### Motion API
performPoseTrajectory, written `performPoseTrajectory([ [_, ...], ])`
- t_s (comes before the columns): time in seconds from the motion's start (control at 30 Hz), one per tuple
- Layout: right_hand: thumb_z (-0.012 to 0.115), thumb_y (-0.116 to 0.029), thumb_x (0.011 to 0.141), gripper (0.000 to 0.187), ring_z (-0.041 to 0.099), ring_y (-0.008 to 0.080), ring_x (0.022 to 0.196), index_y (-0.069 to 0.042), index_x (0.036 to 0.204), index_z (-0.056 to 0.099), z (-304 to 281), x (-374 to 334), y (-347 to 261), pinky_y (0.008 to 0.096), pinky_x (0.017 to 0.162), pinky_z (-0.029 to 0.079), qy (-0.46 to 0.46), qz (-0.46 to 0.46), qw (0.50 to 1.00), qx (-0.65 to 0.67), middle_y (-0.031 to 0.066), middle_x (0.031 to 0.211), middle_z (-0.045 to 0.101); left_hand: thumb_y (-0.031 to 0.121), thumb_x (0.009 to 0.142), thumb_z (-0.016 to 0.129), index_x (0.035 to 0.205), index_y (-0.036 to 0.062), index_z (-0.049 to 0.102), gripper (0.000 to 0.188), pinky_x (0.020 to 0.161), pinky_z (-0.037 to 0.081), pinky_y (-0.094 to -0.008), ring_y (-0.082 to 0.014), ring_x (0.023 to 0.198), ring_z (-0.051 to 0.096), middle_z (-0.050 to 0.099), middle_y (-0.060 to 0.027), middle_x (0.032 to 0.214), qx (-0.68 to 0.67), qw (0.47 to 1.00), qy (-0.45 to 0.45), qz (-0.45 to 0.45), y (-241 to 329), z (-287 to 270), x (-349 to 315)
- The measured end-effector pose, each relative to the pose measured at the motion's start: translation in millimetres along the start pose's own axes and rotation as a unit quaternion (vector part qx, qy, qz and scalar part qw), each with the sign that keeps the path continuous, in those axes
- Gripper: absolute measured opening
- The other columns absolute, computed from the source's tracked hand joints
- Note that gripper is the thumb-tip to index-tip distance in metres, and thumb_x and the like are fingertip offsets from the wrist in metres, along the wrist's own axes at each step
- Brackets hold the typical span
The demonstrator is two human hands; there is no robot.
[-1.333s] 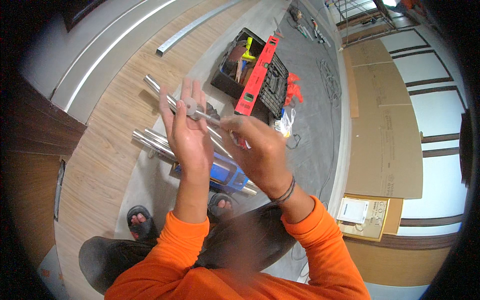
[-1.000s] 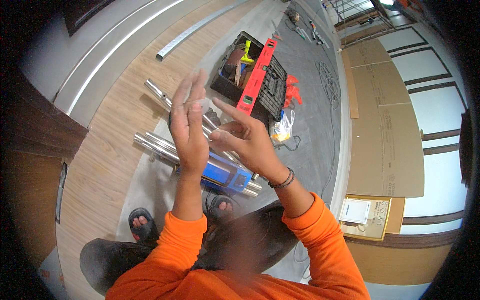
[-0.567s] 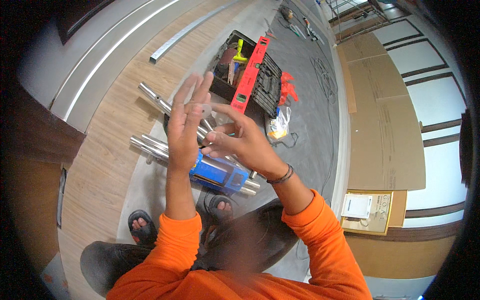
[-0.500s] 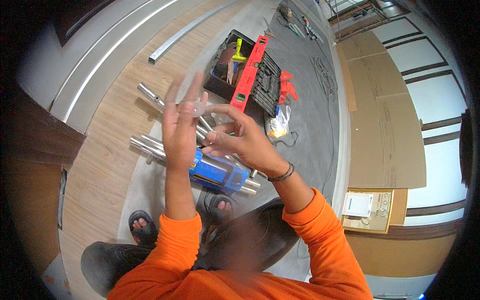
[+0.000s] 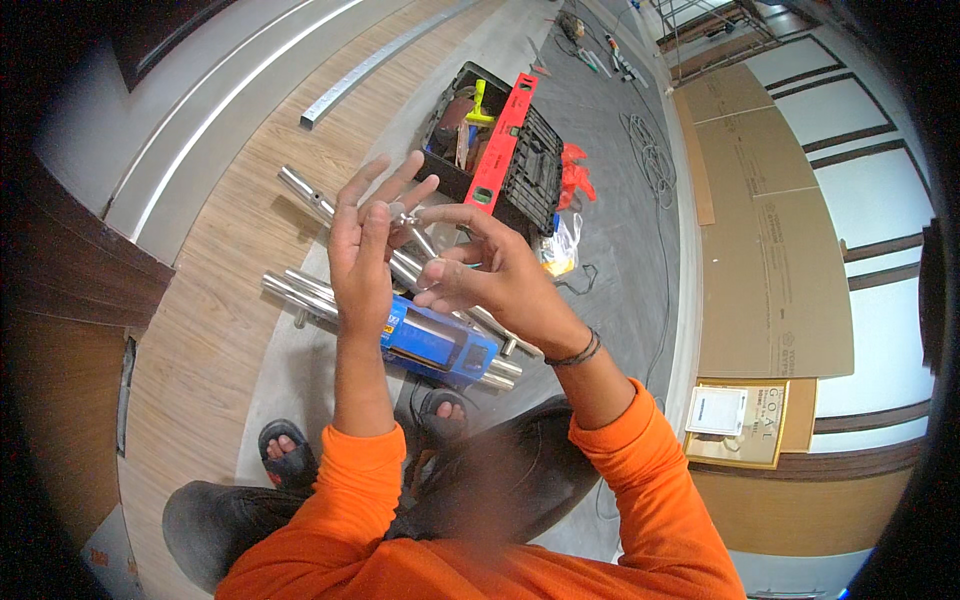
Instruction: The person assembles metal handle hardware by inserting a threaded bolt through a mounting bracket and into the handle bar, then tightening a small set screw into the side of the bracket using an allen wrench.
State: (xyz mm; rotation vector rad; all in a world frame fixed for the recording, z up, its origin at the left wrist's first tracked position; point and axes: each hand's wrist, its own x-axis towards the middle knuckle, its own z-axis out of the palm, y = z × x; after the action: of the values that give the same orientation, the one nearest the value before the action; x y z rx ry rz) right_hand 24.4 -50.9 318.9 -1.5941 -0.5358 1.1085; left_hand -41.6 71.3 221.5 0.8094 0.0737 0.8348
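In front of me, my left hand (image 5: 362,255) is raised, its thumb and fingers around a small translucent disc (image 5: 397,212) while the other fingers spread upward. The index fingertip of my right hand (image 5: 492,268) reaches the disc's edge; its thumb and other fingers curl below. A shiny metal piece shows between the hands, and whether it is held I cannot make out. Beneath them lie long polished metal tubes (image 5: 305,190), partly hidden by the hands, and a blue package (image 5: 425,340) with more metal bars (image 5: 300,295) sticking out of both ends.
Beyond my hands stands an open black toolbox (image 5: 450,172) with a red spirit level (image 5: 503,140) across it. A red bag (image 5: 574,175) and a clear plastic bag (image 5: 562,245) lie beside it. Cables (image 5: 650,150) and a long metal channel (image 5: 370,75) rest on the floor.
The left fingers have tilted right and come closer to the right hand. The disc, plain between the hands before, is now partly covered. More of the shiny metal piece shows between them.
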Motion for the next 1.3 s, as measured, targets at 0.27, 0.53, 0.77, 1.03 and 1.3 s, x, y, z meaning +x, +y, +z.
performPoseTrajectory([
  [0.27, 0.066, -0.006, 0.097, 0.045, 0.072, 0.0191, 0.090, -0.007, 0.138, 0.048, 1, 2, -3, 0.0297, 0.076, 0.064, -0.027, -0.001, 0.999, -0.030, 0.0128, 0.099, 0.070, 0.020, 0.109, 0.038, 0.148, 0.0005, 0.036, 0.044, 0.107, 0.049, -0.0446, -0.0378, 0.129, 0.058, 0.055, -0.0288, 0.141, -0.083, 0.995, -0.029, -0.039, 2, -7, -2],
  [0.53, 0.067, -0.004, 0.096, 0.045, 0.073, 0.0224, 0.093, -0.003, 0.136, 0.047, 14, 4, 6, 0.0338, 0.081, 0.064, 0.057, -0.053, 0.996, 0.044, 0.0118, 0.104, 0.070, 0.010, 0.103, 0.049, 0.150, 0.0020, 0.033, 0.050, 0.112, 0.044, -0.0474, -0.0385, 0.133, 0.054, 0.040, -0.0288, 0.154, -0.092, 0.993, -0.072, -0.002, -2, 0, 0],
  [0.77, 0.064, -0.001, 0.097, 0.042, 0.073, 0.0222, 0.089, -0.003, 0.134, 0.045, 5, 13, 12, 0.0306, 0.073, 0.064, 0.075, -0.119, 0.990, 0.008, 0.0144, 0.102, 0.069, 0.010, 0.096, 0.068, 0.125, 0.0018, 0.051, 0.035, 0.100, 0.054, -0.0386, -0.0237, 0.114, 0.063, 0.057, -0.0204, 0.134, -0.055, 0.995, 0.077, 0.007, -21, 9, -7],
  [1.03, 0.066, -0.006, 0.097, 0.035, 0.074, 0.0208, 0.081, -0.001, 0.128, 0.049, 2, 6, -7, 0.0296, 0.067, 0.065, 0.113, -0.086, 0.990, 0.011, 0.0148, 0.098, 0.071, 0.005, 0.092, 0.071, 0.125, -0.0010, 0.061, 0.035, 0.097, 0.053, -0.0319, -0.0183, 0.107, 0.066, 0.068, -0.0132, 0.118, -0.010, 0.999, 0.046, -0.013, -14, 12, -17],
  [1.3, 0.070, -0.011, 0.096, 0.029, 0.071, 0.0162, 0.072, 0.001, 0.116, 0.052, -8, 9, 0, 0.0259, 0.056, 0.061, 0.145, -0.040, 0.988, -0.018, 0.0134, 0.091, 0.072, 0.001, 0.077, 0.083, 0.127, 0.0008, 0.061, 0.055, 0.105, 0.052, -0.0383, -0.0206, 0.120, 0.060, 0.053, -0.0055, 0.125, 0.025, 0.989, -0.124, -0.072, -12, -9, -10],
])
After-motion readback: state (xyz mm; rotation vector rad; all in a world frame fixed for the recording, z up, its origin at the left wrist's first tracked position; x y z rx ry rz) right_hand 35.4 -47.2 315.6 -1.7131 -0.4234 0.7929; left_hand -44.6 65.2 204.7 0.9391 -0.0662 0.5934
